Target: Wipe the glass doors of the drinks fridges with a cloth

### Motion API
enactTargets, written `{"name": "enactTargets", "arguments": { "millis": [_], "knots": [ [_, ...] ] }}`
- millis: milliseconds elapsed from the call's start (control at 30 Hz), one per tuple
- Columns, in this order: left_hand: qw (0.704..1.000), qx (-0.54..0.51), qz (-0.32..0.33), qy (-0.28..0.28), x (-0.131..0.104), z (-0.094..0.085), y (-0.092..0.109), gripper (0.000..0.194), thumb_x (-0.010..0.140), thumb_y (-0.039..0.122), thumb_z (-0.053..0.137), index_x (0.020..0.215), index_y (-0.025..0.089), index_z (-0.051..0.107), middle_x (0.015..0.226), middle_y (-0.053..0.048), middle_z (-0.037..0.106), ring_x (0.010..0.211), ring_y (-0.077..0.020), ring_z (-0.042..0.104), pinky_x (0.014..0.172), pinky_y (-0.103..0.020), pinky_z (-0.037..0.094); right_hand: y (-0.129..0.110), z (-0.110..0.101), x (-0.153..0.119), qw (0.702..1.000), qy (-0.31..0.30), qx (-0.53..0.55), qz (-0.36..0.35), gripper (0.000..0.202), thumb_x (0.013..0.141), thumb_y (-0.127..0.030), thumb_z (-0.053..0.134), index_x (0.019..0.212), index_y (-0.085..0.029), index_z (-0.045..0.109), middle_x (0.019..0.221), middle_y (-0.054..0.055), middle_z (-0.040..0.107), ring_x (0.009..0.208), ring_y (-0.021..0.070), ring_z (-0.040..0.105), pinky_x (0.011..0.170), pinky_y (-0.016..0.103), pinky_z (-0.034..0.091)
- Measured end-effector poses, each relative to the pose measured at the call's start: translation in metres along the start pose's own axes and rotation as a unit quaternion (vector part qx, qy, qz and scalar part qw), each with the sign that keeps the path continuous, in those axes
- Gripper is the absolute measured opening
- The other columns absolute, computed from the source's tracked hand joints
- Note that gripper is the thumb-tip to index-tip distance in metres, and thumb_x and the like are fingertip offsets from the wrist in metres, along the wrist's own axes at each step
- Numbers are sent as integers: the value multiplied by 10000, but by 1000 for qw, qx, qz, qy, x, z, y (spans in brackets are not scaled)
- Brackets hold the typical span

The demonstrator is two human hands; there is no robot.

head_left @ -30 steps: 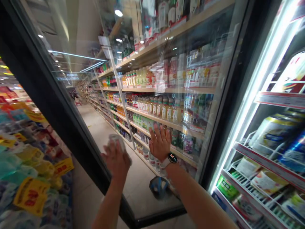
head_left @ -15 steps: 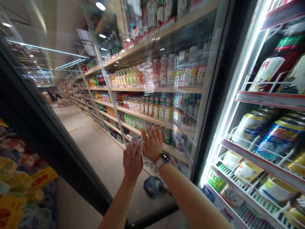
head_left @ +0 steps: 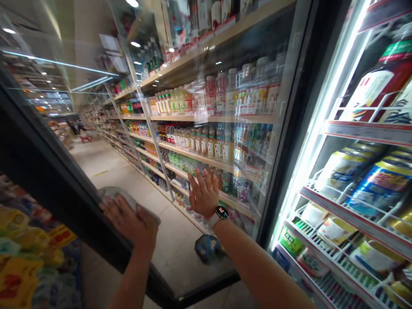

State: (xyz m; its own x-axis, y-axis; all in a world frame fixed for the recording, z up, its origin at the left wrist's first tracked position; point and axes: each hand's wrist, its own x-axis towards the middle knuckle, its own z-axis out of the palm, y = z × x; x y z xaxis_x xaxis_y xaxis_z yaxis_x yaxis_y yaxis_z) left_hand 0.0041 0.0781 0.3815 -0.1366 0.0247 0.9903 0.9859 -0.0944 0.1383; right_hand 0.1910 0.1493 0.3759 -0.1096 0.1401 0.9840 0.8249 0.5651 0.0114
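My left hand (head_left: 130,221) presses a pale grey cloth (head_left: 113,192) against the lower left of a glass door (head_left: 174,262), close to its dark frame. The cloth shows around the fingers; part of it is hidden under the palm. To the right, my right hand (head_left: 204,195) lies with fingers spread flat against the same pane, holding nothing. A ring is on one of its fingers, and a watch (head_left: 222,212) with a light strap is on that wrist.
The door stands open beside a lit cooler with cans (head_left: 380,184) and bottles on wire shelves (head_left: 363,128). Through the glass, bottle-filled shelves (head_left: 215,118) line an aisle. Colourful packages (head_left: 19,231) are stacked at the lower left. A dark blue object (head_left: 206,249) shows low behind the pane.
My left hand has moved left and slightly down with the cloth, from beside my right hand to near the door's frame. My right hand has stayed nearly in place on the glass.
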Motion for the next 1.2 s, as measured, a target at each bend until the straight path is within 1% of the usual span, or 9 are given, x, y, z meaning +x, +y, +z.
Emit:
{"name": "enactTargets", "arguments": {
  "millis": [167, 267, 367, 500, 633, 833, 967, 1067, 1200],
  "knots": [
    [981, -34, 176, -80, -42, 29, 54, 663, 904, 127, 474, 1527, 169, 254, 1570, -125, 296, 1490, -222, 163, 1226, -392, 183, 1, 2, 0, 1000, 0, 10, 5, 578, 889, -305, 471, 1459, -217, 434, 1465, 85, 506, 1458, 236, 264, 1205, 457, 136],
    [969, -29, 226, -95, -51, 32, 59, 666, 893, 95, 478, 1522, 172, 272, 1524, -119, 383, 1476, -208, 203, 1223, -362, 177, 2, 1, 2, 1000, 18, 7, -4, 561, 896, -269, 442, 1453, -195, 442, 1447, 91, 526, 1459, 223, 262, 1209, 443, 126],
    [977, -9, 190, -92, -36, 21, 38, 651, 896, 120, 474, 1517, 192, 290, 1531, -118, 369, 1477, -239, 195, 1228, -438, 169, 1, -1, 3, 1000, 14, 7, -6, 564, 885, -255, 466, 1445, -196, 455, 1452, 92, 520, 1460, 230, 258, 1208, 446, 127],
    [999, 15, 12, -39, -1, 2, 1, 632, 925, 227, 471, 1522, 172, 272, 1589, -142, 245, 1486, -328, 138, 1205, -603, 157, 1, -4, 1, 1000, 8, 13, -2, 556, 884, -262, 471, 1438, -205, 468, 1458, 93, 511, 1449, 242, 278, 1198, 460, 159],
    [999, 22, -33, 4, 6, 0, 4, 615, 947, 213, 439, 1529, 154, 248, 1596, -155, 228, 1496, -300, 121, 1213, -568, 163, 1, -4, -3, 1000, 3, 15, 7, 580, 898, -263, 448, 1475, -219, 412, 1457, 95, 513, 1425, 257, 327, 1182, 482, 200],
    [988, 18, 140, -68, -45, 22, 52, 589, 930, 159, 440, 1505, 134, 314, 1557, -136, 326, 1490, -241, 159, 1225, -410, 181, 3, -3, -7, 1000, 0, 7, -1, 611, 926, -268, 435, 1522, -203, 316, 1478, 130, 480, 1413, 278, 357, 1161, 505, 236],
    [965, 18, 233, -121, -53, 16, 44, 520, 921, 127, 432, 1435, 194, 454, 1429, -80, 535, 1478, -201, 203, 1218, -365, 196, 5, -1, -9, 1000, 12, -5, -13, 635, 938, -269, 433, 1541, -180, 257, 1476, 161, 474, 1418, 297, 353, 1139, 535, 272],
    [977, 48, 182, -96, -33, -1, 13, 580, 919, 132, 439, 1491, 180, 357, 1491, -103, 458, 1486, -221, 173, 1219, -390, 200, 6, 0, -10, 1000, 14, -2, -15, 647, 932, -271, 442, 1543, -180, 248, 1476, 165, 472, 1412, 311, 361, 1128, 559, 285],
    [998, 64, -15, -22, -5, -17, -18, 599, 952, 206, 410, 1525, 132, 254, 1585, -160, 264, 1494, -278, 138, 1214, -485, 210, 5, -2, -10, 1000, 14, 5, -7, 654, 927, -261, 442, 1545, -186, 242, 1483, 164, 465, 1416, 319, 356, 1126, 569, 289]
  ]
}}
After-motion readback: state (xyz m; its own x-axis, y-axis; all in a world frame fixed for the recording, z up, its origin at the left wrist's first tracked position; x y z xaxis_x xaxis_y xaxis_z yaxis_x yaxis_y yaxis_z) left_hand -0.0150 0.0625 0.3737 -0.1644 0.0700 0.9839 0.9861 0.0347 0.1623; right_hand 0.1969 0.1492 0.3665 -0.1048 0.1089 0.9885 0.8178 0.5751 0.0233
